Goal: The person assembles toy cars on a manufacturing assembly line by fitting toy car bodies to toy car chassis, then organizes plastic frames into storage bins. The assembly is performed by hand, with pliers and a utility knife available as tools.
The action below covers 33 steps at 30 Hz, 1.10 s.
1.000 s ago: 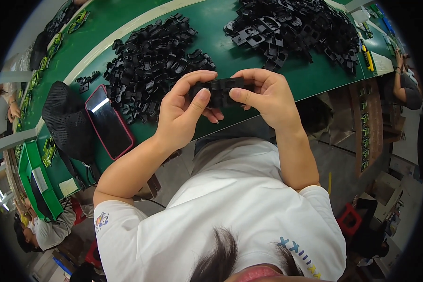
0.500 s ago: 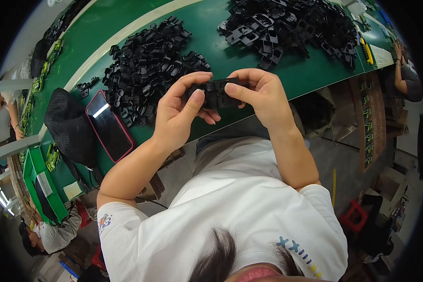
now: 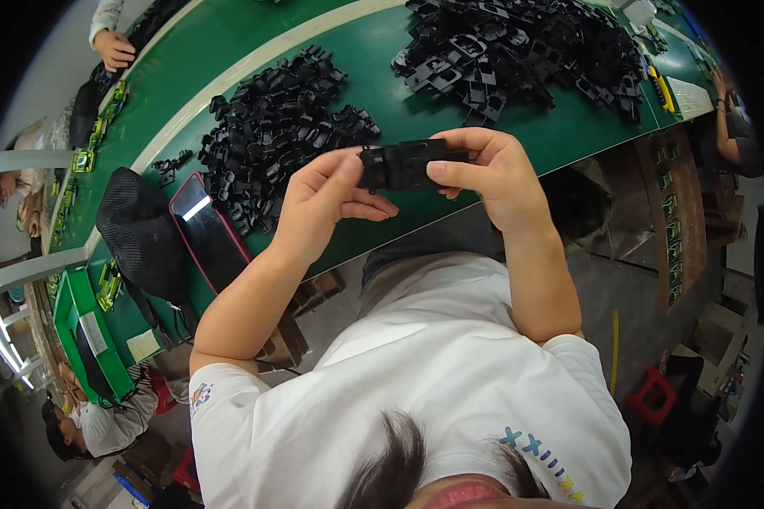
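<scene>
Between my hands, over the near edge of the green table, is a black plastic part, wide and flat with a raised bit at its left end. My left hand pinches that left end between thumb and index finger, its other fingers stretched out below. My right hand grips the other end, thumb on the near face and fingers behind. Beyond my left hand lies a heap of small black plastic clips. Farther right sits a heap of larger black plastic frames.
A red-cased phone and a black mesh bag lie on the green table at the left, near a green tray. A yellow-handled cutter lies far right. Other people work around; one hand shows top left.
The black part now shows a broader, flatter face. My left thumb and index finger have closed in on its left end. Another person's hand has appeared at the top left.
</scene>
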Available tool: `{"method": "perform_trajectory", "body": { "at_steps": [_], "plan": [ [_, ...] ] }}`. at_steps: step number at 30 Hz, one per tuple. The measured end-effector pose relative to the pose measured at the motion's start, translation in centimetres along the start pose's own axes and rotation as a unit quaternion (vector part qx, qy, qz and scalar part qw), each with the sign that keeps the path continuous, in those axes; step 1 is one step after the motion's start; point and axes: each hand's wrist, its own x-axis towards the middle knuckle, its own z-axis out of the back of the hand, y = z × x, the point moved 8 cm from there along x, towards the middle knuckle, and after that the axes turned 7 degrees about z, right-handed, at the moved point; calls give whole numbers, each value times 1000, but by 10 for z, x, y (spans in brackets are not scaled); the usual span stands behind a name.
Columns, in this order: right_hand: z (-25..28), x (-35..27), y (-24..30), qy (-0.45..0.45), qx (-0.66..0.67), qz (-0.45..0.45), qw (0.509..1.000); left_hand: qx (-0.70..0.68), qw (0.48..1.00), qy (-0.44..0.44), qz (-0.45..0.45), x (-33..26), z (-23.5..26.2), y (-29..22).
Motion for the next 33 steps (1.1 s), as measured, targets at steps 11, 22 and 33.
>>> {"method": "perform_trajectory", "body": {
  "at_steps": [11,22,33],
  "plan": [
    [5,-8,-3,41,67,-11,997,-10,997,77,-2,1,-10,-2],
    [-3,1,17,48,83,25,995,-49,996,-69,20,-4,21,-43],
    [26,1,27,-104,-259,342,897,-49,908,-382,-164,155,287,-252]
  ]
}}
